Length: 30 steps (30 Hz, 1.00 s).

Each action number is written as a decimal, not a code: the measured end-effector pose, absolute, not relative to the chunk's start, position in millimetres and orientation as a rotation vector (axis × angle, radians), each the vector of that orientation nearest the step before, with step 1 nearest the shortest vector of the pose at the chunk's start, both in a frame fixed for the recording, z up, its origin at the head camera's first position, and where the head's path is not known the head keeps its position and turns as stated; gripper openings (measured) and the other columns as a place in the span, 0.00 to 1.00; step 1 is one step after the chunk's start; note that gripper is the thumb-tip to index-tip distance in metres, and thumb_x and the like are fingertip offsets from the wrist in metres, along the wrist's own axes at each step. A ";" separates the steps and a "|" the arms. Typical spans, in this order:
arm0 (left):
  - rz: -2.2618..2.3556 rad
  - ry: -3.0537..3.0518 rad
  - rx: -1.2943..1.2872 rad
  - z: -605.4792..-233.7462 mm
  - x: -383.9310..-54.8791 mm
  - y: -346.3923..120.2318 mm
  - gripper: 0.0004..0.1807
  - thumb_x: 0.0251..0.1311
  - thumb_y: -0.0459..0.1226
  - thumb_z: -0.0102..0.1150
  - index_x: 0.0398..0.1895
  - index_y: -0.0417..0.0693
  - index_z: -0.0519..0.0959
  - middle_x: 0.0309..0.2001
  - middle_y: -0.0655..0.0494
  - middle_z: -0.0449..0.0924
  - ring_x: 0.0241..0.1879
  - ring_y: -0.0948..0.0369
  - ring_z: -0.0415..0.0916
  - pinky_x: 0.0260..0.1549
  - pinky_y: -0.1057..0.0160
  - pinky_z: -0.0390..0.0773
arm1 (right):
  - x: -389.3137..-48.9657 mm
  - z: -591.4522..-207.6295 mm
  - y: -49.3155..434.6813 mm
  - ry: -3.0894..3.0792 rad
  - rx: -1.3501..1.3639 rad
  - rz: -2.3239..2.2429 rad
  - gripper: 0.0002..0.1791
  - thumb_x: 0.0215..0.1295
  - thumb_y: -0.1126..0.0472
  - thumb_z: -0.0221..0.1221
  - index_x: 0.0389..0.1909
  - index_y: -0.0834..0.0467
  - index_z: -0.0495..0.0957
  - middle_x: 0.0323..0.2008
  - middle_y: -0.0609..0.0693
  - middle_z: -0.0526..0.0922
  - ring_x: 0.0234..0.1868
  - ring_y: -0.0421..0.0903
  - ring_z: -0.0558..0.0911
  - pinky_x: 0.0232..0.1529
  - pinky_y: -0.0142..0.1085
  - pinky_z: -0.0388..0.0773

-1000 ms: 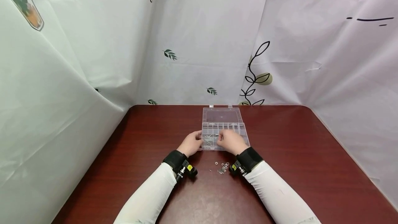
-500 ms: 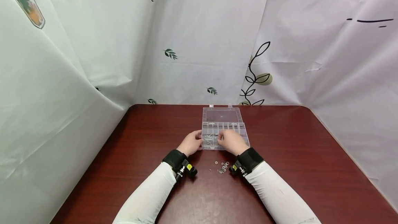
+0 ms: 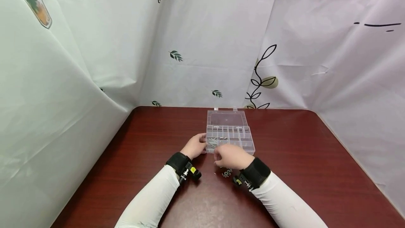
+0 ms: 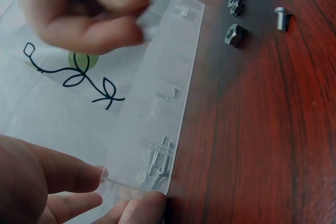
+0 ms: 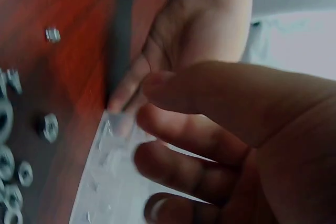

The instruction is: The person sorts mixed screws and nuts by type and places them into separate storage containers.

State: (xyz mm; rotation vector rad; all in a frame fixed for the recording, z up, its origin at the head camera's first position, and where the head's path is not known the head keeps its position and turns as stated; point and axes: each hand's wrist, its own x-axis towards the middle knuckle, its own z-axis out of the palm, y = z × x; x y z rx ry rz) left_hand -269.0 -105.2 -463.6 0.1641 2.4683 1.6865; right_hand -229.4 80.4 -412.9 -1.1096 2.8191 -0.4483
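A clear plastic compartment box (image 3: 249,145) lies with its lid (image 3: 225,118) folded back. My left hand (image 3: 193,146) grips the box's left end, thumb and fingers around its near corner. Several small screws (image 4: 160,161) lie inside at that end. Just off the box's front edge is my right hand (image 3: 234,156), over the table close to several metal nuts (image 3: 227,173). Its fingers are loosely bent, and the right wrist view shows nothing between thumb and fingers. A single short screw (image 4: 282,19) stands on its head's side near one nut (image 4: 234,34).
The dark red wooden table (image 3: 164,126) extends on both sides of the box. White cloth (image 3: 202,38) with printed leaves hangs behind and along the sides. Black straps with small cameras (image 3: 194,172) sit on both wrists.
My right hand has come out of the box's compartments and moved toward me, down over the nuts. Small metal pieces now show in a compartment it covered. The left hand keeps its place.
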 end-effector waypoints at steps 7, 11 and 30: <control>1.697 2.439 0.162 -463.8 -267.7 -105.4 0.28 0.68 0.27 0.51 0.72 0.34 0.63 0.56 0.35 0.74 0.48 0.49 0.79 0.39 0.58 0.86 | -220.2 -424.2 72.3 2.761 -1.156 -0.349 0.12 0.49 0.57 0.69 0.16 0.45 0.75 0.16 0.35 0.71 0.18 0.34 0.70 0.20 0.30 0.69; 1.708 2.428 0.150 -463.7 -267.6 -105.8 0.28 0.69 0.27 0.51 0.72 0.35 0.63 0.56 0.35 0.73 0.48 0.49 0.79 0.40 0.57 0.86 | -219.5 -430.6 69.3 2.740 -1.162 -0.330 0.12 0.49 0.57 0.70 0.16 0.45 0.75 0.14 0.35 0.71 0.16 0.34 0.70 0.19 0.30 0.69; 1.718 2.426 0.167 -464.0 -266.2 -106.1 0.28 0.68 0.26 0.51 0.71 0.32 0.63 0.57 0.33 0.73 0.50 0.47 0.78 0.40 0.57 0.86 | -218.2 -436.9 64.6 2.763 -1.198 -0.270 0.11 0.45 0.61 0.67 0.14 0.47 0.74 0.15 0.35 0.70 0.17 0.36 0.68 0.18 0.29 0.66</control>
